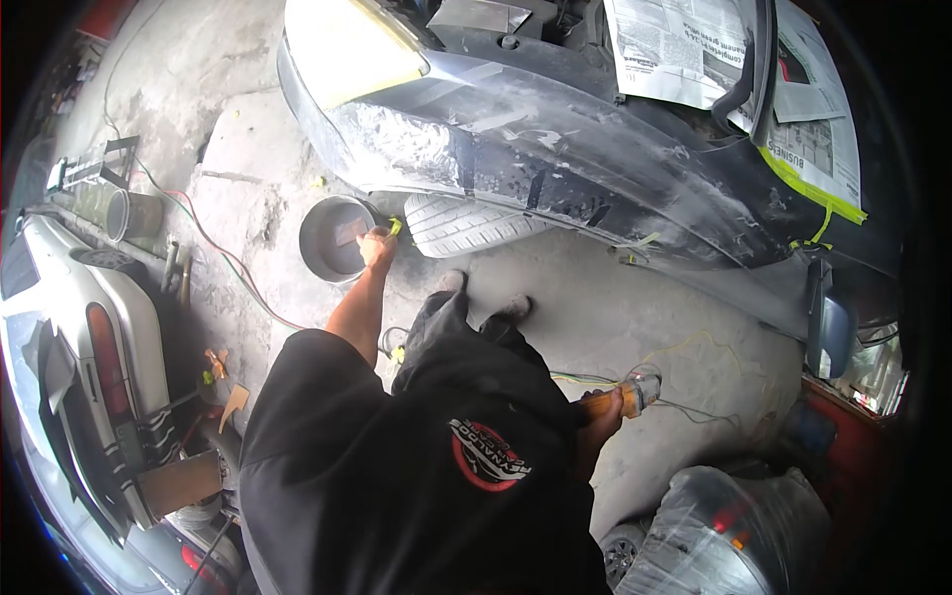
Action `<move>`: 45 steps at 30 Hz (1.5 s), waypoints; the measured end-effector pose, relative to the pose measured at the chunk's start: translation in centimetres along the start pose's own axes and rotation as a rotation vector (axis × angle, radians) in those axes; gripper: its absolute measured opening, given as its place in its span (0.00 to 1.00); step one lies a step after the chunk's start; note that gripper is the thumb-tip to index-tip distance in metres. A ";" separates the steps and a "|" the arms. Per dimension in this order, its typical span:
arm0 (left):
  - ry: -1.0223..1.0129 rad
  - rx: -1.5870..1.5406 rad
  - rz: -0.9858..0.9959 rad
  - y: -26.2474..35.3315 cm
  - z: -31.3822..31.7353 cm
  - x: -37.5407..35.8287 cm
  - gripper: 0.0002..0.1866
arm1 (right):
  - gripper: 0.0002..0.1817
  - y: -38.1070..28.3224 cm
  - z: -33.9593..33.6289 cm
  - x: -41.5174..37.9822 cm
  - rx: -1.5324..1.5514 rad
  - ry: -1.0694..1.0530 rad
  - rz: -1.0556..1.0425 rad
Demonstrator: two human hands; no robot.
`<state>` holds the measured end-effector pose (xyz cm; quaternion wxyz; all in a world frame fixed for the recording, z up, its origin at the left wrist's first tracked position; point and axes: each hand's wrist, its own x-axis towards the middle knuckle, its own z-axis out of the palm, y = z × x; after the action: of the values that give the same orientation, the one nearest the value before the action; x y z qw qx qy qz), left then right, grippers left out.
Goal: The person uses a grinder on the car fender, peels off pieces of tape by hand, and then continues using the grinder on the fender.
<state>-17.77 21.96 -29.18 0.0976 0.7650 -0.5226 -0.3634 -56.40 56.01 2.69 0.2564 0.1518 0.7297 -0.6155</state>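
Note:
My left hand (377,245) reaches forward over the rim of a grey metal basin (322,260) on the concrete floor. Its fingers close on a small pale sheet (347,233) inside the basin. A yellow-green scrap (395,226) lies beside that hand. My right hand (603,415) hangs by my side, gripping an orange power tool (631,395) with thin wires trailing from it. My shoes (484,296) stand just short of the car's front tyre (458,222).
A sanded dark car fender (555,149) is masked with newspaper (684,45) and yellow tape. A detached bumper (94,357) and a metal can (132,213) lie at left. Cables (228,263) cross the floor. A plastic-wrapped lamp (724,535) sits at lower right.

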 end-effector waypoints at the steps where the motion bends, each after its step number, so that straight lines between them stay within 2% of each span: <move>1: 0.022 0.007 0.017 -1.5 1.0 0.0 0.16 | 0.20 -0.1 0.0 -0.1 0.003 -0.004 -0.005; 4: 0.045 0.128 0.030 -3.5 2.6 -0.8 0.18 | 0.20 -0.5 0.2 0.1 0.014 -0.015 -0.017; 7: -0.042 0.321 0.179 -0.3 0.5 -4.1 0.18 | 0.21 -0.8 0.4 1.2 -0.010 -0.049 -0.018; 8: 0.051 0.459 0.406 -2.4 2.3 -3.9 0.17 | 0.23 -0.5 -0.1 2.2 -0.046 -0.080 -0.012; 11: -0.091 0.713 0.421 -3.5 4.4 -4.1 0.21 | 0.23 -1.3 -0.2 3.0 -0.082 -0.116 -0.030; 12: -0.041 0.089 -0.233 3.7 -0.4 -8.6 0.33 | 0.23 -1.7 0.0 3.1 -0.078 -0.116 -0.038; 15: 0.110 0.044 -0.316 3.8 1.6 -10.3 0.45 | 0.22 -1.9 -1.2 5.3 -0.040 -0.126 -0.034; 16: -0.028 0.075 -0.366 -2.4 6.7 -6.0 0.43 | 0.21 -2.2 -1.6 5.8 -0.028 -0.129 -0.023; 19: 0.137 0.637 -0.005 -1.3 6.2 -8.5 0.13 | 0.20 -2.9 -2.8 7.2 0.025 -0.140 0.003; 22: 0.017 0.277 -0.297 1.1 3.5 -9.0 0.21 | 0.18 -3.4 -3.9 8.3 0.088 -0.145 0.011; 23: 0.009 0.178 -0.194 1.9 2.1 -9.9 0.19 | 0.18 -3.5 -4.2 8.8 0.103 -0.148 0.009; 24: 0.115 0.119 -0.286 2.6 2.0 -10.1 0.20 | 0.18 -3.7 -4.6 9.2 0.120 -0.147 0.005; 25: 0.309 0.087 -0.310 4.4 1.6 -11.9 0.20 | 0.18 -4.0 -5.0 9.4 0.118 -0.140 0.002; 26: 0.237 0.036 -0.310 5.1 0.7 -12.3 0.24 | 0.18 -4.3 -5.1 9.4 0.115 -0.136 0.000; 29: 0.116 0.107 -0.187 5.2 -0.4 -12.3 0.29 | 0.19 -4.4 -6.1 10.4 0.117 -0.112 -0.039; 32: 0.134 0.140 -0.207 6.0 -0.2 -12.7 0.26 | 0.19 -4.6 -6.7 10.6 0.111 -0.118 -0.048; 35: 0.377 0.427 -0.144 7.3 1.4 -13.8 0.26 | 0.19 -4.9 -7.5 10.9 0.102 -0.110 -0.050; 37: 0.337 0.348 0.366 8.7 1.8 -15.0 0.15 | 0.19 -4.9 -7.9 11.2 0.103 -0.105 -0.055; 38: 0.289 0.115 0.504 10.4 3.1 -14.6 0.12 | 0.19 -4.9 -8.2 11.3 0.105 -0.106 -0.056; 39: 0.173 -0.021 0.581 10.4 5.8 -13.2 0.13 | 0.18 -4.8 -8.4 11.4 0.107 -0.107 -0.055; 40: 0.156 -0.019 0.703 17.4 4.9 -17.7 0.12 | 0.18 -4.8 -8.6 11.4 0.113 -0.101 -0.057; 41: 0.100 -0.087 0.785 21.5 5.7 -19.2 0.10 | 0.18 -5.1 -8.7 11.3 0.120 -0.094 -0.062; 42: 0.046 -0.070 0.783 28.0 4.4 -23.6 0.08 | 0.17 -5.2 -8.9 11.4 0.126 -0.086 -0.069; 43: 0.030 -0.129 0.846 30.7 6.0 -23.8 0.05 | 0.17 -5.2 -9.4 11.8 0.130 -0.090 -0.064; 44: 0.154 -0.082 0.974 33.3 7.4 -23.8 0.05 | 0.18 -5.0 -10.1 12.2 0.134 -0.096 -0.059; 45: 0.165 -0.123 1.014 35.9 8.2 -24.2 0.05 | 0.18 -4.8 -10.7 12.5 0.136 -0.104 -0.054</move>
<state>-53.92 29.35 -5.10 0.3474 0.4344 -0.7959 -0.2390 -71.28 64.32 0.82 0.2662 0.1171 0.6758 -0.6773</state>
